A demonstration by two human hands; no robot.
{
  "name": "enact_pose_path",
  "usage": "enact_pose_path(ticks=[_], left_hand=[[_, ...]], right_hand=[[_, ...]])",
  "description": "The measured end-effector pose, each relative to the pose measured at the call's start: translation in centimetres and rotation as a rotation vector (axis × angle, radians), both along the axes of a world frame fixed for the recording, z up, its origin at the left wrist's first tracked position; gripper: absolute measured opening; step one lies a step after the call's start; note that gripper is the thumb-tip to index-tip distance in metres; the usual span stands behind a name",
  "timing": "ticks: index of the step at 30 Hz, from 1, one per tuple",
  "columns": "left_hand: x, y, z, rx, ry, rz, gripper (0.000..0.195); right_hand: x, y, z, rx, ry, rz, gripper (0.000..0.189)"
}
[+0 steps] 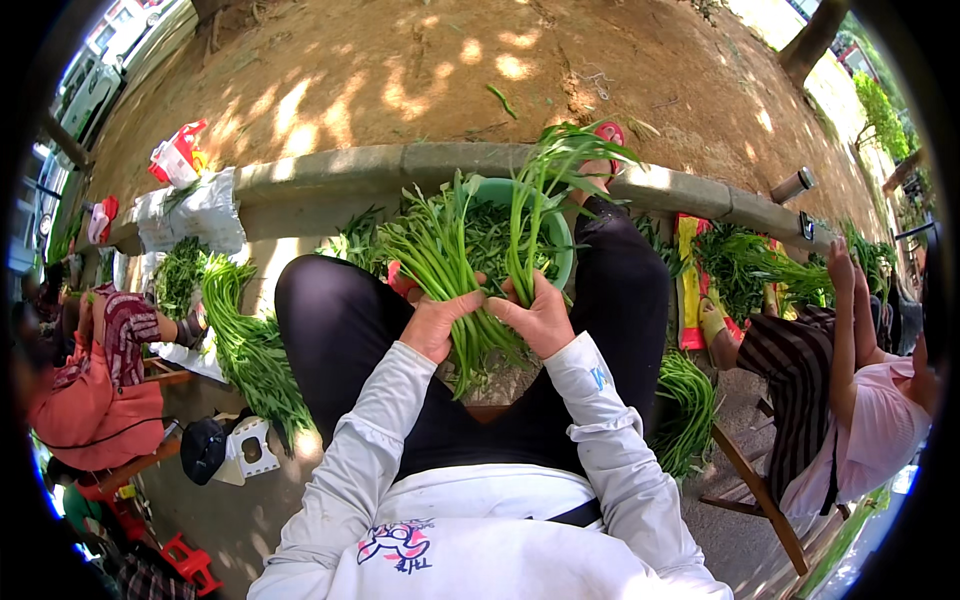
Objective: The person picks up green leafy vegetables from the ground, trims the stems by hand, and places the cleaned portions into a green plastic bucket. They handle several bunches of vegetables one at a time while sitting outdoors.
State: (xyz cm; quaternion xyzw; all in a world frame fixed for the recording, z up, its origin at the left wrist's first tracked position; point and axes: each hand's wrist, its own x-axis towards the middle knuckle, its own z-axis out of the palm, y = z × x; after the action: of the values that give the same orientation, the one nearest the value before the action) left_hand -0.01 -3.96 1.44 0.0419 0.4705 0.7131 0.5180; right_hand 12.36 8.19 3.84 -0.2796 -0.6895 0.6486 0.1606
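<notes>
My left hand is closed around a thick bundle of leafy green stems, which look like water spinach. The cut ends hang below my fist between my knees. In my right hand are a few longer stems, their leaves reaching up and to the right past the rim of a basin. My thumbs nearly meet. Beyond both hands stands the pale green plastic basin, holding loose dark green leaves. Part of the basin is hidden behind the bundle.
A low concrete kerb runs behind the basin. Piles of long greens lie left and right. Seated people flank me, one in a coral top, one in pink. A white plastic stool stands at left.
</notes>
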Motion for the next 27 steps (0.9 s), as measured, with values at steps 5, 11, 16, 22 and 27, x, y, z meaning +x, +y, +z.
enact_pose_path(ticks=[5, 11, 16, 22, 27], left_hand=[[0.4, 0.1, 1.1, 0.056, 0.05, -0.016, 0.039], [-0.6, -0.2, 0.1, -0.037, 0.038, 0.019, 0.039], [-0.4, -0.3, 0.1, -0.009, 0.092, 0.083, 0.041], [-0.1, -0.1, 0.4, 0.033, 0.076, -0.042, 0.04], [0.5, 0.0, 0.1, 0.073, 0.086, 0.011, 0.037]], right_hand=[[-0.2, -0.2, -0.2, -0.114, 0.073, 0.065, 0.029], [0.2, 1.4, -0.6, -0.261, 0.227, -0.36, 0.013], [0.1, 1.2, 0.5, -0.364, 0.207, -0.197, 0.013], [-0.4, -0.2, -1.0, 0.047, 0.122, 0.128, 0.041], [-0.2, 0.2, -0.8, -0.116, 0.06, 0.206, 0.04]])
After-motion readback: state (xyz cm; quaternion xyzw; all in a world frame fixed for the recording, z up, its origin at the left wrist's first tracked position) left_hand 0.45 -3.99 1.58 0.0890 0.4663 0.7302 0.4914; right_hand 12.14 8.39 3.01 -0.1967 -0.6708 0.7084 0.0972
